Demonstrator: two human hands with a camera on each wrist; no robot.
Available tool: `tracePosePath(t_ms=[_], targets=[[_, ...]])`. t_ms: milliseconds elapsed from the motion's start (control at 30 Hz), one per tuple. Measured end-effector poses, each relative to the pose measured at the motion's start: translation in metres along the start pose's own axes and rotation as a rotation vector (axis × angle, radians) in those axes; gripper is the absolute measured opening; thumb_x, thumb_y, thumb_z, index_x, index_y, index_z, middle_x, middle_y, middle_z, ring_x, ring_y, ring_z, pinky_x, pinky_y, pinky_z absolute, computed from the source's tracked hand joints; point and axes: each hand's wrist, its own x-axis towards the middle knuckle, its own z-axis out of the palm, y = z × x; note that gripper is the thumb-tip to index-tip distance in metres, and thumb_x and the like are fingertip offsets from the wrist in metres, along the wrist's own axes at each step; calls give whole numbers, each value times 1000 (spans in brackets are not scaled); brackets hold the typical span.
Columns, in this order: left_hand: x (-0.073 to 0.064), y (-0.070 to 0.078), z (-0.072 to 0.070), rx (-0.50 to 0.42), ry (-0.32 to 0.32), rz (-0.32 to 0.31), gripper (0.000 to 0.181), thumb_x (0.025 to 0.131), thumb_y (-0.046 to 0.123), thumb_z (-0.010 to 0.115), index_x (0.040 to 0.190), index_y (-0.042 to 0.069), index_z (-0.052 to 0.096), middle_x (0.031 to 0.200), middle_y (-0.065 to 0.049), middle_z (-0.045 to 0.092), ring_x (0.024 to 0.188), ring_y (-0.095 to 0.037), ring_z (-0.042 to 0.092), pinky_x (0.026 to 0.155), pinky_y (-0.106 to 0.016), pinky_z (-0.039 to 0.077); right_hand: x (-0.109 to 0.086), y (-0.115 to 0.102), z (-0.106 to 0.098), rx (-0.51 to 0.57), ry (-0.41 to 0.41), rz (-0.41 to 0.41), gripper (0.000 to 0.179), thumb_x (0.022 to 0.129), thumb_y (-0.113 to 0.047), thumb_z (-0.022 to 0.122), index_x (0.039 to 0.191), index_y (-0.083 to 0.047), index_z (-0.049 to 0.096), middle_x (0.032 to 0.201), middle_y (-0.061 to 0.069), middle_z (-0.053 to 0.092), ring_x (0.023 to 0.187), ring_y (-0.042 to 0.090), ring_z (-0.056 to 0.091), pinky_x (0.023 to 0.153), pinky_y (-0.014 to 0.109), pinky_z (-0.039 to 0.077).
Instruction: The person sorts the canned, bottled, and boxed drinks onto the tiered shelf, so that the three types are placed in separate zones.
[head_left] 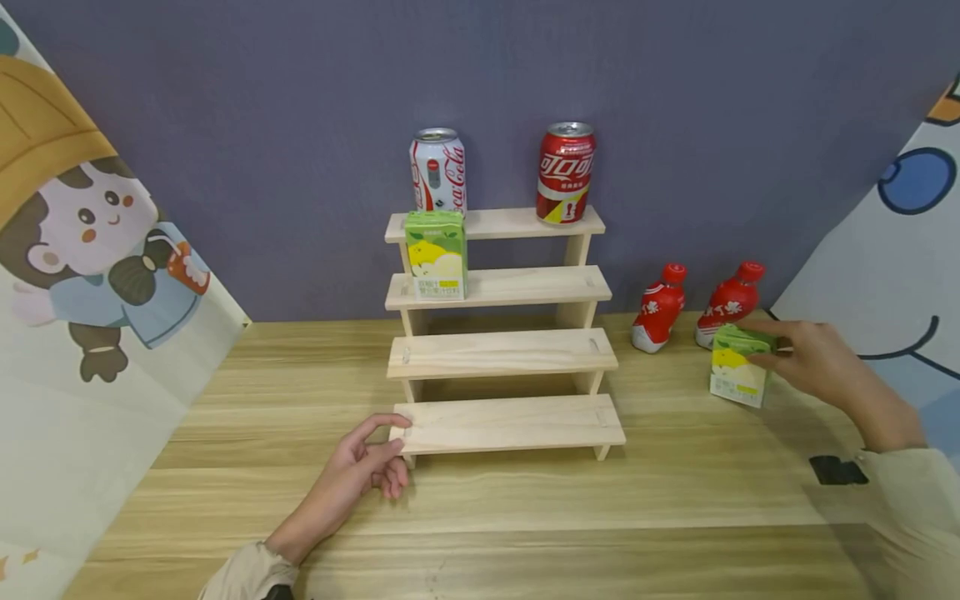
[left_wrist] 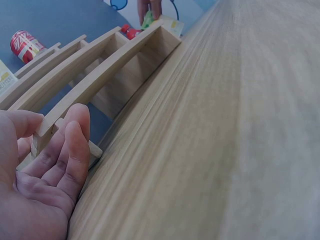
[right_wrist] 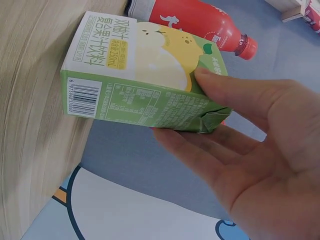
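Note:
My left hand [head_left: 348, 479] pinches the left end of the lowest step of a four-step wooden display stand [head_left: 510, 427]; in the left wrist view the fingers [left_wrist: 75, 145] curl about that end. Off to the right, my right hand [head_left: 821, 367] holds a green and white juice carton [head_left: 738, 367] by its upper part, upright and close over the table. The right wrist view shows the thumb on the printed front of the carton [right_wrist: 140, 65] and the other fingers behind it. A matching juice carton [head_left: 437, 258] stands at the left of the second step from the top.
On the top step stand a white cola can [head_left: 438, 167], partly hidden by the carton below, and a red cola can [head_left: 566, 175]. Two red bottles [head_left: 660, 307] stand right of the stand near the back wall. A black object [head_left: 837, 470] lies by the right sleeve.

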Motion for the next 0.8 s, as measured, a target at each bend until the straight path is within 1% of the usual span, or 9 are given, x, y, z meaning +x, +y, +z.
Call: tracePosePath(t_ms=[133,200,267,433,567,633,800], targets=[[0,1,0,4,0,5,38,106,18,50,139,1,42,76,-11,70,61,-18,65,54,-30,57,1,-4,-1,1,24,-23,47,81,-7,81,124,7,65,95,32,68,83,45,67,63,54,57],[0,1,0,9,6,4,38,105,17,50,139,1,43,76,-11,70,60,-19,65,54,-30,57,2,-6,-2,-1,30,-19,47,81,-7,81,124,6,65,89,26,69,81,41,67,63,53,57],[-1,1,0,16,11,5,38,105,17,51,139,1,43,76,-12,70,60,-19,65,54,-31,57,2,-8,-3,3,38,-24,47,81,-6,81,124,6,66,93,30,69,81,42,68,63,53,58],[-2,0,-1,22,14,-2,38,105,17,51,138,1,43,76,-13,70,60,-20,65,54,-32,57,2,-12,-5,17,63,-48,46,79,-2,81,122,5,66,113,42,60,85,49,68,65,54,58],[-1,-2,-1,16,9,3,37,105,17,51,139,2,44,75,-12,70,60,-19,65,54,-31,57,0,-17,-7,18,70,-59,46,79,-1,82,122,4,67,113,41,61,85,48,68,65,53,58],[-1,-3,-1,11,9,4,36,105,17,51,138,3,45,75,-12,70,60,-18,65,53,-31,57,-1,-20,-9,20,69,-50,46,79,-2,82,122,3,67,113,40,62,86,47,68,65,52,58],[0,-2,0,5,-2,10,37,105,16,51,138,1,43,75,-12,70,60,-18,64,54,-31,57,-3,-27,-12,20,73,-41,46,79,-2,81,122,2,68,111,36,64,86,43,69,65,51,59]])
